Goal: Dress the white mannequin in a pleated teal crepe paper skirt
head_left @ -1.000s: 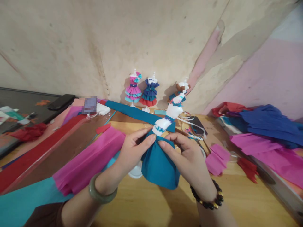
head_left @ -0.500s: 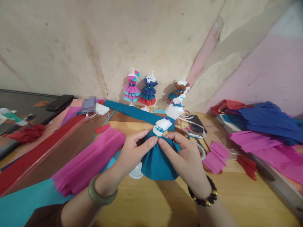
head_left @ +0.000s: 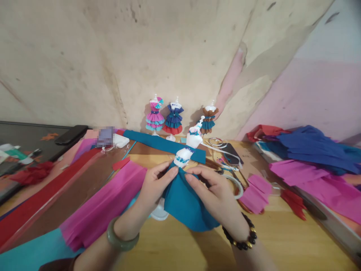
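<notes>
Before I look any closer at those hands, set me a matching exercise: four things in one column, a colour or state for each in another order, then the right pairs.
Things:
1. White dress form in front
2. Bangle
3. Teal sheet below the form
4. Beaded bracelet

Colours and states:
A. black with gold
B. pinched by the left hand and right hand
C. dull green
D. tilted

Pairs: 1-D, 2-C, 3-B, 4-A
</notes>
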Tool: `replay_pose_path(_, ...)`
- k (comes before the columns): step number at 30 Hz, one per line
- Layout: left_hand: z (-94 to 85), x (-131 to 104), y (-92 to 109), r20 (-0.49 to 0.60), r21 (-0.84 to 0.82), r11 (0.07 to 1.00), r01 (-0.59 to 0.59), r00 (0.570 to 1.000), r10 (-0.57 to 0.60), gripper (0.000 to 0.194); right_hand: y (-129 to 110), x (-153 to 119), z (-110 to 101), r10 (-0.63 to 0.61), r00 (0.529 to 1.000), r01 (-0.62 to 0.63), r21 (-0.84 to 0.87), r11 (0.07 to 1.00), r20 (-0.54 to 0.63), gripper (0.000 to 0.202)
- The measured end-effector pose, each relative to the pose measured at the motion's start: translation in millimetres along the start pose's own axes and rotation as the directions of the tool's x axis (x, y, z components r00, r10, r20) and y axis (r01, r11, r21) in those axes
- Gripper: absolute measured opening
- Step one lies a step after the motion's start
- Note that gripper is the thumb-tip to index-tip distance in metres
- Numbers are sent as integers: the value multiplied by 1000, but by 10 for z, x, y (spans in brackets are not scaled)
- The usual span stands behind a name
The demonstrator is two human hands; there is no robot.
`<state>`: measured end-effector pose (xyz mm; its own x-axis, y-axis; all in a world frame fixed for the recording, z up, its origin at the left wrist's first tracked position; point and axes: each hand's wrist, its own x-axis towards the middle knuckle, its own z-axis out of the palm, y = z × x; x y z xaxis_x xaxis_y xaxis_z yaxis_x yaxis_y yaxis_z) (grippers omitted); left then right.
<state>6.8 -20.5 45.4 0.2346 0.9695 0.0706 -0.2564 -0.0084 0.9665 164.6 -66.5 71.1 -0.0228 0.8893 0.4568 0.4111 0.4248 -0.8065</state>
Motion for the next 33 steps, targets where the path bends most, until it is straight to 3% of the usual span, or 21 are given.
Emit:
replay_pose_path(4, -7, -8, -30, 25, 28, 999, -34, 999, 34, 27, 13, 10, 10, -19, 1000, 20, 14, 1000, -16, 11)
replay_pose_path(11, 15, -41, -2, 21, 44, 999, -24, 999, 23, 31, 82, 15, 49, 102, 994, -99, 55, 994, -45, 11)
replay_pose_path(18, -21, -19, 2, -10, 183, 979, -85, 996, 88, 35, 40, 9, -2, 193, 973, -212, 164, 963, 128, 14)
replay_pose_path(24, -27, -19, -58, 28, 226, 957, -183, 983, 181, 32, 45, 11, -41, 100, 991, -112, 138, 984, 87, 8)
replay_pose_path(28, -9, -30, -83, 7, 208, 960, -187, 982, 189, 37, 40, 18, -37, 46, 994, -59, 132, 989, 101, 10)
replay_pose_path(33, 6, -38, -76, -33, 199, 965, -169, 983, 179, 50, 45, 13, -20, 72, 996, -78, 129, 989, 54, 8)
